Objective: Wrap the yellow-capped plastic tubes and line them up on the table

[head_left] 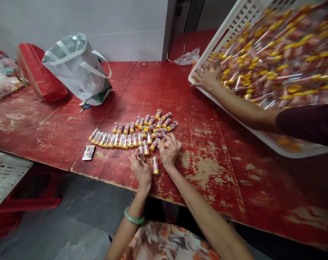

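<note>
Several small clear tubes with yellow caps (131, 135) lie in rows on the worn red table (207, 169). My left hand (141, 169) rests at the near end of the rows, its fingers closed on a tube (141, 151). My right hand (169, 150) lies beside it with fingers curled over the tubes at the right end of the rows. One single tube (155, 165) lies between my two hands.
Another person's hand (206, 77) grips the rim of a tilted white basket (288, 148) full of the same tubes at the right. A white bag (77, 68), keys (84, 107) and a small packet (88, 152) lie to the left. A white crate (4, 173) stands below the table's left edge.
</note>
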A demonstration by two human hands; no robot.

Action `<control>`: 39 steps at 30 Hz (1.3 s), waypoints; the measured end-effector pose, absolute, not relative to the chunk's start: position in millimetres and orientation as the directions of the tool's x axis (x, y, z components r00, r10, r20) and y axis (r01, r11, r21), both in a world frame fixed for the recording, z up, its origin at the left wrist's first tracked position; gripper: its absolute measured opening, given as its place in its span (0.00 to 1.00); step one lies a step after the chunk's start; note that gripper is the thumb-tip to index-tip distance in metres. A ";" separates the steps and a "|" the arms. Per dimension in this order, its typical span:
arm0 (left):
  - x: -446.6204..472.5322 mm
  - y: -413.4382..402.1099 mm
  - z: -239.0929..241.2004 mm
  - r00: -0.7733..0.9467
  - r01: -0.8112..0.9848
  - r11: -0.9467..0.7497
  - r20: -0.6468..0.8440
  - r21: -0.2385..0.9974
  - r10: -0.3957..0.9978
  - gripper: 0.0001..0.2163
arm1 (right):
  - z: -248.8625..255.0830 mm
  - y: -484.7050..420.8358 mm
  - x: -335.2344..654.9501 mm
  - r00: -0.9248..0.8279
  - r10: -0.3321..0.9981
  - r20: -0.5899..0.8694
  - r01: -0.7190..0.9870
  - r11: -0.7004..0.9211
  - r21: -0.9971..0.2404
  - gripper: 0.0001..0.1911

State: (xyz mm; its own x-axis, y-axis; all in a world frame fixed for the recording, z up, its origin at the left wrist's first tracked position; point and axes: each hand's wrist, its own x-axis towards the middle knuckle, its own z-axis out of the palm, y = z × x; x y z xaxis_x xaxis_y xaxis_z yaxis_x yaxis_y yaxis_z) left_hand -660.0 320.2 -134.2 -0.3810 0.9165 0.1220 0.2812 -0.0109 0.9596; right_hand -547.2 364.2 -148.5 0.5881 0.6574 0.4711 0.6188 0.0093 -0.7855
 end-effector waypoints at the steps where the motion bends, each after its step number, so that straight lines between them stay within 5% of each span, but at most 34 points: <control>1: -661.2 321.5 -133.6 -0.402 0.301 -0.012 0.138 0.954 0.905 0.12 | -147.2 365.1 -547.8 0.575 0.670 0.470 0.612 0.028 -0.790 0.18; 7: -673.7 319.9 -129.0 -0.476 0.274 -0.073 0.201 0.959 0.856 0.11 | -133.8 342.2 -523.3 0.586 0.723 0.366 0.493 0.040 -0.869 0.16; 14: -668.5 302.0 -121.7 -0.452 0.281 -0.232 0.341 0.931 0.825 0.07 | -137.4 293.8 -435.7 0.826 0.472 0.307 0.328 0.040 -0.944 0.14; 19: -648.7 275.9 -110.2 -0.356 0.138 -0.255 0.288 0.957 0.889 0.03 | -138.0 278.2 -387.1 0.907 0.393 0.150 0.154 0.020 -0.988 0.16; 21: -641.2 266.0 -100.0 -0.317 0.025 -0.182 0.180 0.983 0.931 0.04 | -131.8 271.8 -384.2 0.893 0.446 0.061 0.065 0.005 -0.998 0.17; 24: -630.0 257.9 -85.5 -0.171 -0.243 0.130 -0.174 0.961 0.970 0.08 | -118.7 254.9 -401.1 0.752 0.649 -0.113 -0.084 -0.076 -0.994 0.19; 28: -617.3 258.8 -83.0 0.124 -0.533 0.515 -0.540 0.671 0.832 0.17 | -103.3 224.9 -445.3 0.408 0.865 -0.292 -0.231 -0.211 -0.950 0.18; 32: -611.2 257.3 -90.1 0.227 -0.561 0.551 -0.525 0.618 0.820 0.16 | -98.0 207.8 -483.7 0.230 0.923 -0.309 -0.288 -0.239 -0.927 0.16; 39: -608.1 254.1 -92.7 0.333 -0.520 0.587 -0.486 0.621 0.808 0.15 | -99.3 221.3 -499.0 0.342 0.890 -0.301 -0.311 -0.195 -0.930 0.16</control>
